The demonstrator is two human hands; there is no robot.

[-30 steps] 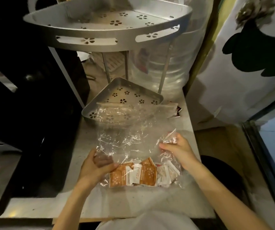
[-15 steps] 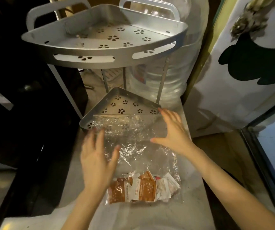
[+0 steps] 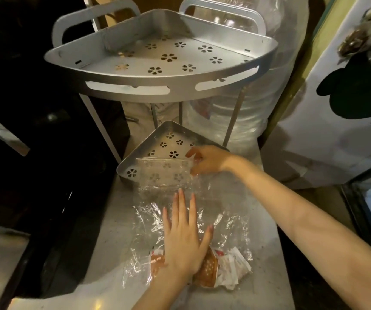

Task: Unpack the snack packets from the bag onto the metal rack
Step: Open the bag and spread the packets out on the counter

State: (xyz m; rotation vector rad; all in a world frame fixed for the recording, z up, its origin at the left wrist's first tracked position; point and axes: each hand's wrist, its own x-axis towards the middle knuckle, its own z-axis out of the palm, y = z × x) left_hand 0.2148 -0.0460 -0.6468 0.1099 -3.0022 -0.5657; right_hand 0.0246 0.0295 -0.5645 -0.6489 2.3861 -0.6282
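At lower centre of the frame the left hand (image 3: 183, 240) lies flat with fingers spread on the clear bag (image 3: 222, 211) above the snack packets (image 3: 221, 266), while the right hand (image 3: 209, 161) pinches the bag's far edge over the metal rack (image 3: 162, 90)'s lower tray (image 3: 135, 161).

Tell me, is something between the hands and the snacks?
Yes. The snack packets are inside the clear plastic bag. The left hand presses flat on top of it; the right hand is at its far end, over the rack's lower shelf.
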